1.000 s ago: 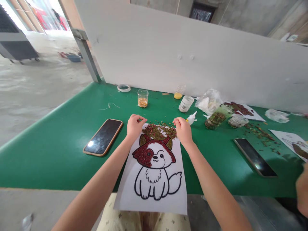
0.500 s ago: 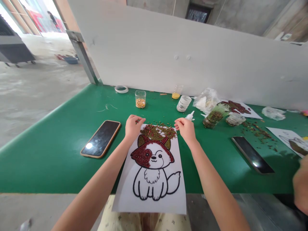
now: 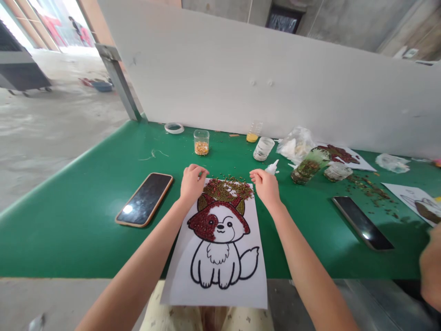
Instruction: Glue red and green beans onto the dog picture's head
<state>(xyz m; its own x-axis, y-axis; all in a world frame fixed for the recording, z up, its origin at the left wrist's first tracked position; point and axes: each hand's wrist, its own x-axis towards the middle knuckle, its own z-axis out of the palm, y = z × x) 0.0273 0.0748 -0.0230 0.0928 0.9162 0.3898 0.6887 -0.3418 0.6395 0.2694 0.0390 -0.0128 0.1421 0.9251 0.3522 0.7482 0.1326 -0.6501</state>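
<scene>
A white sheet with a dog drawing (image 3: 220, 271) lies on the green table and reaches past its front edge. Dark red beads cover part of the dog's head, and green ones fill the ears. Loose green and red beads (image 3: 227, 188) are heaped at the sheet's top. At the upper left corner is my left hand (image 3: 194, 183), fingers curled together near the heap; anything between the fingertips is too small to see. My right hand (image 3: 265, 184) is closed by the upper right corner, its fingertips pinched, contents hidden.
A phone (image 3: 144, 199) lies at left, another phone (image 3: 361, 222) at right. Behind stand a cup of yellow grains (image 3: 201, 143), a clear cup (image 3: 263, 149), a white glue bottle (image 3: 272, 167) and a tipped green jar (image 3: 309, 165). Someone's arm (image 3: 430, 266) shows at the right edge.
My left hand has shifted very slightly to the right, and its fingers have curled a little more. My right hand stays almost where it was.
</scene>
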